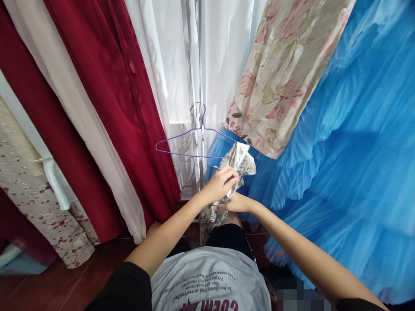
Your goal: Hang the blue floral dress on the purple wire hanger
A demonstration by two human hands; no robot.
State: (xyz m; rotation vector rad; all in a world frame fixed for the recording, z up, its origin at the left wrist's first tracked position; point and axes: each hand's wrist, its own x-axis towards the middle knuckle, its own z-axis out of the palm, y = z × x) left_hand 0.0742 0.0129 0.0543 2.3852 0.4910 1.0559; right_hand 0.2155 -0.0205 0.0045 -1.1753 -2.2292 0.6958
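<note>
Floral garment (248,165), crumpled, cream with a white band, at 1 end of the purple hanger (202,126). Left hand (223,180): fingers pinching its folds. Right hand (237,203): finger state obscured by cloth.

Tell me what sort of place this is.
Probably a clothes shop or dressing room, though I can't tell which: layered blue tulle, a hanging floral garment and a purple hanger suggest it.
</note>
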